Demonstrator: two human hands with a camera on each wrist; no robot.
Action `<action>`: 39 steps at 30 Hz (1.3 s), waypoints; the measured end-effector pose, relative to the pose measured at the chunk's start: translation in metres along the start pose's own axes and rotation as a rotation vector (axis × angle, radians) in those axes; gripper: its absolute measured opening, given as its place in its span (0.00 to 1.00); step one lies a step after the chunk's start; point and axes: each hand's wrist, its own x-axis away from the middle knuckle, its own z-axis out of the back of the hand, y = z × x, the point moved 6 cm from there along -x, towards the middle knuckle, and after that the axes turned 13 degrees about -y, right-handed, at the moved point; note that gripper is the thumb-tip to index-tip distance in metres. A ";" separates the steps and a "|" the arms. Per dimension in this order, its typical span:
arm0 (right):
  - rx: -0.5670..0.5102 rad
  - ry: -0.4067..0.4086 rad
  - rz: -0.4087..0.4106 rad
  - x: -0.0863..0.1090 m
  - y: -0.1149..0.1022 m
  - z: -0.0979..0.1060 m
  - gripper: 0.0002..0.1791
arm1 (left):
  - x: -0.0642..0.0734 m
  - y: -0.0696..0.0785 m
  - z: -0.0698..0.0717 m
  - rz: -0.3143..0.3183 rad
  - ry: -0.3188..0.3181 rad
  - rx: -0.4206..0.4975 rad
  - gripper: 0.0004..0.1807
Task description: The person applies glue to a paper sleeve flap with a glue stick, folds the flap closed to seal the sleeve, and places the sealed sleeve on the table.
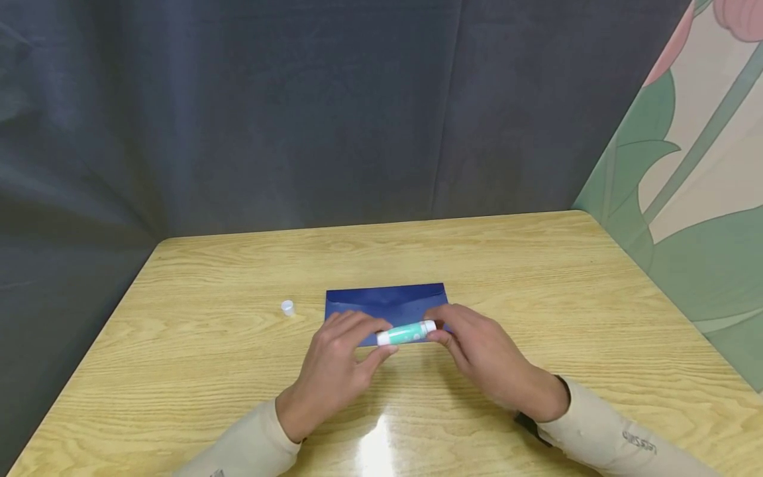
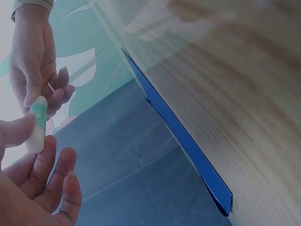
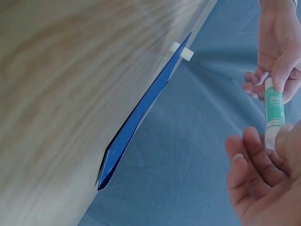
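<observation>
A glue stick (image 1: 407, 333) with a green label and white ends is held nearly level above the table, between both hands. My left hand (image 1: 336, 361) pinches its left end between thumb and fingers. At its other end, my right hand (image 1: 485, 351) pinches the glue stick with thumb and forefinger. Beneath lies a dark blue envelope (image 1: 387, 301), its near part partly hidden by the hands and the glue stick. In the right wrist view the label of the glue stick (image 3: 274, 106) faces the camera.
A small white cap (image 1: 288, 307) rests on the wooden table (image 1: 208, 351), left of the envelope. Dark cloth (image 1: 310, 119) hangs behind the table and along its left. A floral-patterned sheet (image 1: 703, 199) borders the right side.
</observation>
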 end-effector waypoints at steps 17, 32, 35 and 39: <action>-0.031 0.092 0.093 0.000 -0.006 0.009 0.11 | 0.000 0.000 0.001 -0.011 0.010 0.012 0.11; -0.035 0.101 0.163 -0.001 -0.009 0.009 0.18 | 0.000 0.000 -0.001 -0.031 0.018 -0.005 0.12; -0.022 0.101 0.160 -0.001 -0.009 0.010 0.21 | 0.000 0.000 -0.001 -0.015 0.004 -0.002 0.11; -0.021 0.100 0.152 -0.001 -0.009 0.010 0.22 | -0.001 0.000 -0.001 0.004 -0.012 0.005 0.11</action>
